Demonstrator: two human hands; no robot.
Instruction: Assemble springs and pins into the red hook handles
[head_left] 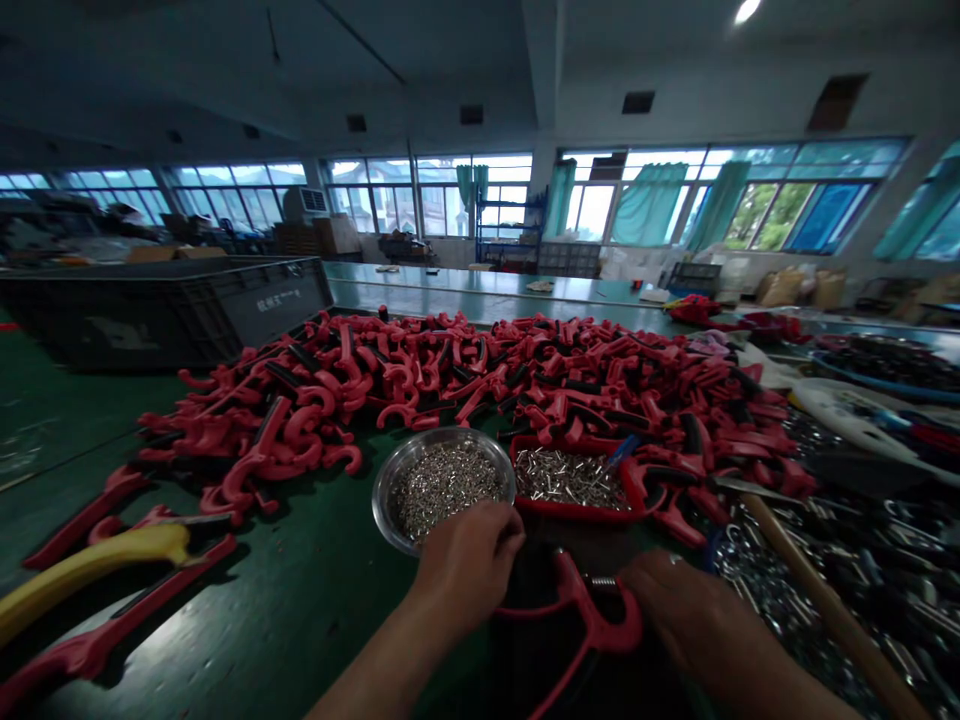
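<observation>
My left hand [466, 558] reaches over the near rim of a round steel bowl [386, 490] full of tiny silver parts, its fingers curled and pinched at the rim. My right hand [679, 600] is closed on a red plastic handle [592, 615] with a small spring at its top, lying on a dark block in front of me. Behind it a red tray [637, 495] holds several small metal pins. A wide heap of red and black handles [480, 385] covers the green table beyond.
A dark plastic crate [165, 310] stands at the back left. A yellow-handled tool [97, 560] and long red handles lie at the near left. A wooden hammer handle [817, 595] crosses a pile of metal springs [862, 570] at the right. Windows line the far wall.
</observation>
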